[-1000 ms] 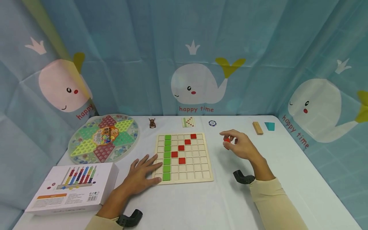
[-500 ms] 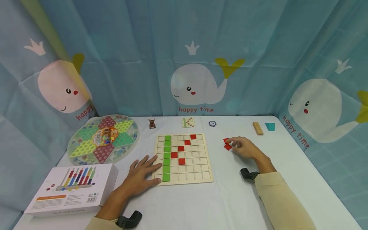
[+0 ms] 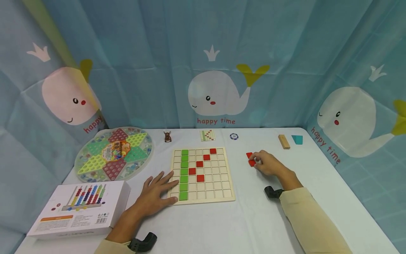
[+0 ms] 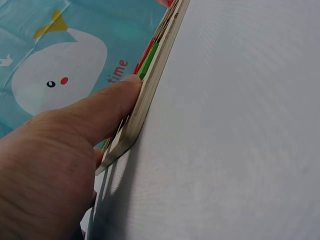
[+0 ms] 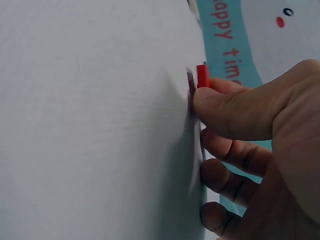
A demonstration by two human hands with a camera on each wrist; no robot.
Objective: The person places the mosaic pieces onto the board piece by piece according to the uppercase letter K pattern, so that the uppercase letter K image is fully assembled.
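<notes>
A square wooden grid board (image 3: 219, 183) lies mid-table, with a column of green tiles (image 3: 184, 170) and several red tiles (image 3: 200, 164) set in its cells. My left hand (image 3: 155, 194) rests with spread fingers on the board's left edge; in the left wrist view its thumb (image 4: 117, 102) presses on the rim beside a green tile. Right of the board, my right hand (image 3: 268, 164) pinches a loose red tile (image 5: 202, 76) between thumb and index finger, close to the tabletop. Another red tile (image 3: 249, 155) lies just behind it, partly covered by the fingers.
At the left are a round Chinese checkers board (image 3: 95, 148) and a white box (image 3: 85, 208) with a bead-toy picture. Along the back stand a brown animal figure (image 3: 167, 136), a pattern card (image 3: 207, 135), a chip (image 3: 234, 136), a wooden block (image 3: 284, 141) and a teal piece (image 3: 297, 139).
My right hand, earlier raised with red tiles in its fingers, has lowered to the table. The tiles came apart there, and it now pinches the nearer one. My left hand stays put.
</notes>
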